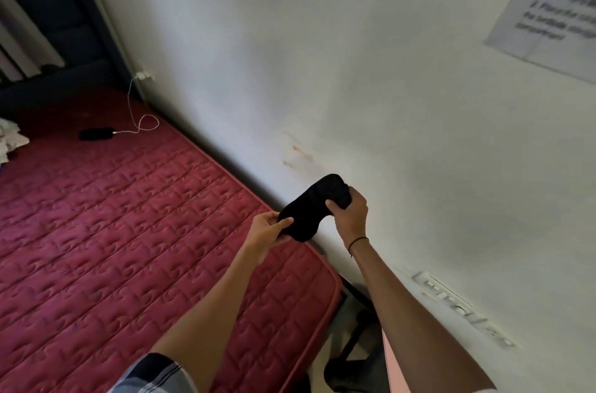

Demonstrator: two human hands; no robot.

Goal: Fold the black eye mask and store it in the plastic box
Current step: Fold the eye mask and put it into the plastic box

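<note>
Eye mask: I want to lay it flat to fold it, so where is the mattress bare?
The red mattress is bare across its wide middle and near end, below the left hand. The far end is busier: a dark device with its white cable, and white cloth at the left edge. Both hands hold the eye mask.

The wall notice [554, 2] is cut off at the right edge, its print too blurred to read.
</note>
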